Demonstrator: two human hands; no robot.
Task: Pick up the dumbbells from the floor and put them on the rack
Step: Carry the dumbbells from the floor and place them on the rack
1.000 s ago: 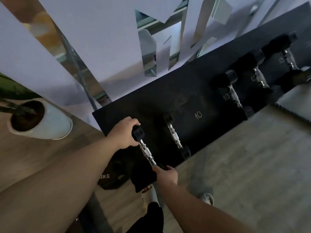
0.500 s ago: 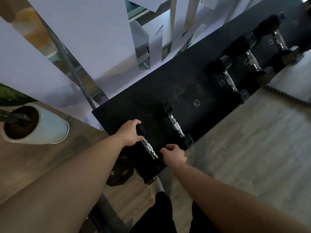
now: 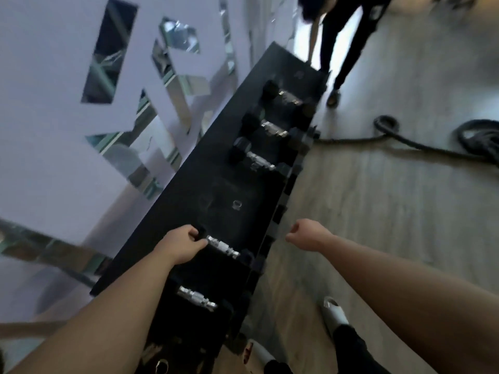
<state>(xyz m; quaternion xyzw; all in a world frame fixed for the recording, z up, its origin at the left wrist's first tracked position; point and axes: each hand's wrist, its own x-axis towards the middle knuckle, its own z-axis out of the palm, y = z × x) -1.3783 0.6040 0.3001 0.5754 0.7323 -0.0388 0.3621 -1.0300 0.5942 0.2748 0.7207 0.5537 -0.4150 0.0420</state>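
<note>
The long black rack (image 3: 216, 190) runs away from me along the wall. A small dumbbell with a chrome handle (image 3: 222, 245) lies across its near part. My left hand (image 3: 183, 244) is closed around the black head on the wall side of this dumbbell. A second small dumbbell (image 3: 197, 296) lies on the rack closer to me, partly under my left forearm. My right hand (image 3: 305, 234) hovers off the rack's front edge, fingers curled, holding nothing. Three larger dumbbells (image 3: 259, 160) sit side by side farther along the rack.
Another person's legs (image 3: 343, 49) stand at the rack's far end. A thick dark rope (image 3: 405, 139) lies coiled on the pale wood floor to the right. My white shoe (image 3: 334, 314) is beside the rack's front edge. The mirrored wall (image 3: 67, 130) is on the left.
My right hand has let go of the dumbbell's near head and pulled back off the rack to the right. The view has swung right along the rack, showing its far end.
</note>
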